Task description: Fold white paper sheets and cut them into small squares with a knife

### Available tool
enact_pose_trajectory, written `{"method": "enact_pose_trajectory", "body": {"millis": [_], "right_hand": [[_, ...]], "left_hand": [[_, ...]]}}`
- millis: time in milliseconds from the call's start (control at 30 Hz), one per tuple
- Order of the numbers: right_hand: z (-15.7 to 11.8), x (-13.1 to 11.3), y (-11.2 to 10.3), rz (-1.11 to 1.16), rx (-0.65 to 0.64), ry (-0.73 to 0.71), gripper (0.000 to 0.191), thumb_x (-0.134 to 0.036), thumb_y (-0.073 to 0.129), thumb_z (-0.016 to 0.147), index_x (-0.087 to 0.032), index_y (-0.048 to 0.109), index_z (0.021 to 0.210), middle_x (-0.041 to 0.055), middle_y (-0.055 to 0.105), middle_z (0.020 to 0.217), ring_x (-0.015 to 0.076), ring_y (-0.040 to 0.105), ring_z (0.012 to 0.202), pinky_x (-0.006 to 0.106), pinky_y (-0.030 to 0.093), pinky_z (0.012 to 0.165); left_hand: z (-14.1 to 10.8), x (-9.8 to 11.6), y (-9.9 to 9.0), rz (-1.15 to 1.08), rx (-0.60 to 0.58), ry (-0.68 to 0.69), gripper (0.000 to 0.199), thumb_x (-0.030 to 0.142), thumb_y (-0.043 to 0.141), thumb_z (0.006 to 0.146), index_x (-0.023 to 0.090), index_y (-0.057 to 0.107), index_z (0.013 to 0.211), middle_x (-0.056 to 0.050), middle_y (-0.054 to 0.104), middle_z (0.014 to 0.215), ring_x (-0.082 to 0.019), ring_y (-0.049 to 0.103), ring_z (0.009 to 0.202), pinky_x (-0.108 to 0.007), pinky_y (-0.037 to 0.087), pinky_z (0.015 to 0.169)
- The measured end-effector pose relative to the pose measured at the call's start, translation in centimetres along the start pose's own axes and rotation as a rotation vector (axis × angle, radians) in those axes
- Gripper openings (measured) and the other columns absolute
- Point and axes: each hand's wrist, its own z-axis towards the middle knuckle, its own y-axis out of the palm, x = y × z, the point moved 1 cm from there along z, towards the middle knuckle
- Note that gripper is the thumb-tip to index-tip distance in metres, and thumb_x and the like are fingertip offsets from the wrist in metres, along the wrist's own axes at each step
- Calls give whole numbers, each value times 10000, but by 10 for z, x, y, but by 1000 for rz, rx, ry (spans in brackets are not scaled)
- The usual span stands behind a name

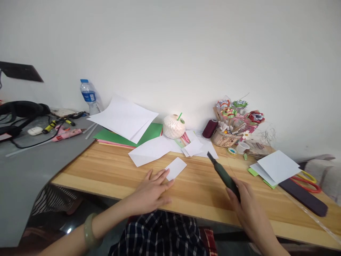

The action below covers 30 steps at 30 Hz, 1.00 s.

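My left hand [151, 192] lies on the wooden tabletop with its fingers spread. Its fingertips touch the near left edge of a small white paper rectangle [177, 168]. My right hand [247, 202] is wrapped round the dark green handle of a utility knife [225, 176], raised to the right of that paper. The knife's grey blade points up and to the left, apart from the paper. Just beyond my left hand, a longer creased strip of white paper [150, 149] rests on the table.
Behind lie white sheets [124, 117] on green paper [150, 133]. A white folded-paper ball [174, 127], dark red thread spool [210, 128] and basket of paper flowers [226, 137] stand along the wall. Right are folded papers [278, 165] and scissors [306, 181]; left, a pink glue gun [66, 133] and bottle [89, 96].
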Motion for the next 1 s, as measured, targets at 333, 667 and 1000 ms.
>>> {"method": "enact_pose_trajectory", "body": {"millis": [333,667,1000], "right_hand": [[-37,-64,-38,308,-295,-319,488,-226,368,897,-302,307,1376,-25,667,838,114,659,595,168,493,479],[-45,-69,-30,340,-353,-346,467,-237,366,903,-299,334,1365,-11,628,803,96,634,552,154,485,474],[-48,-73,-27,279,-338,-296,455,-258,338,919,-298,314,1372,-8,618,809,94,634,554,152,480,460]], "left_hand": [[37,-32,-13,-16,122,171,296,136,484,870,239,609,1118,12,583,1220,-178,461,1191,-324,393,986],[53,-47,-1,407,138,543,241,97,525,844,119,607,1069,-114,631,1129,-194,606,1027,-285,481,860],[49,-39,10,518,282,653,183,88,478,858,76,615,979,-143,677,1001,-225,648,924,-308,534,689]]}}
